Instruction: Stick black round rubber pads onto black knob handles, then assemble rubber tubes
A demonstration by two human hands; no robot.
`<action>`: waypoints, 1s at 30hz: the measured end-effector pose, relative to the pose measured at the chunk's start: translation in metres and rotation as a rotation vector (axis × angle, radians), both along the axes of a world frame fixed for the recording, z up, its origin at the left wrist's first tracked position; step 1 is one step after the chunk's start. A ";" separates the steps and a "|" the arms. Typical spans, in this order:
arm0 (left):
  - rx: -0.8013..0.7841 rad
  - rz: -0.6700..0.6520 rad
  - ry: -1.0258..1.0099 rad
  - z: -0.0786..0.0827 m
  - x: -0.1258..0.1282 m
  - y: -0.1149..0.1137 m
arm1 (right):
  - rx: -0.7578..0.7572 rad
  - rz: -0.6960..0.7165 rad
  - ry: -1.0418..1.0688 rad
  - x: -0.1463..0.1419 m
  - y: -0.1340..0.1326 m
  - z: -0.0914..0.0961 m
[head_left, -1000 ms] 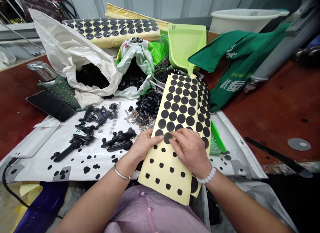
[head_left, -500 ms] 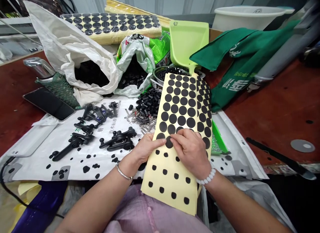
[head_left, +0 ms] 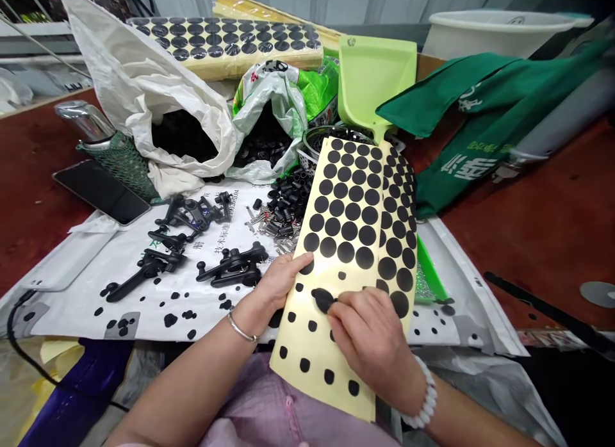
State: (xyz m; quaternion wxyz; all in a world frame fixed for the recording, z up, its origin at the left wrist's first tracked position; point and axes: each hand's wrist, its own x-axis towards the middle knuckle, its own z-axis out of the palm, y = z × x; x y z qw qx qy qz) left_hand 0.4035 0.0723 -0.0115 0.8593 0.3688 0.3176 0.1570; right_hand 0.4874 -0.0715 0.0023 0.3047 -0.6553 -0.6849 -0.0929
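A cream backing sheet (head_left: 331, 344) carries rows of round black stickers on its upper part; small black spots mark its lower part. My left hand (head_left: 277, 282) grips the sheet's left edge, thumb on top beside a sticker. Between the thumb and fingers of my right hand (head_left: 369, 328) is one black round sticker (head_left: 323, 300), bent and lifted off the sheet's surface. More stickered sheets (head_left: 394, 242) lie underneath, to the right. Left of the sheet, black plastic arm-like parts (head_left: 235, 266) rest on the white cover (head_left: 192, 293).
Black caps and metal pins (head_left: 288, 207) lie piled behind the sheet. Farther back stand a white sack (head_left: 144, 69), a plastic bag (head_left: 273, 82) of black parts and a green dustpan (head_left: 377, 75). A phone (head_left: 103, 191) lies left; a green tray (head_left: 427, 274) sits right.
My right hand has peeled a black sticker from the sheet and drawn it down toward me, baring a small spot. My left hand still holds the edge. The view has shifted slightly.
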 end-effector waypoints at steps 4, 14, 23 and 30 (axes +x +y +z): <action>0.075 -0.047 -0.026 0.000 -0.002 -0.002 | -0.043 0.023 0.360 0.007 -0.007 0.012; 0.973 0.211 0.105 0.020 -0.030 -0.012 | -0.421 0.034 1.323 0.020 0.020 0.023; 0.948 0.084 0.160 0.029 -0.028 -0.026 | -0.305 0.001 1.236 0.010 0.029 0.011; 0.982 0.135 0.178 0.021 -0.023 -0.028 | -0.137 0.030 0.821 0.007 0.026 -0.002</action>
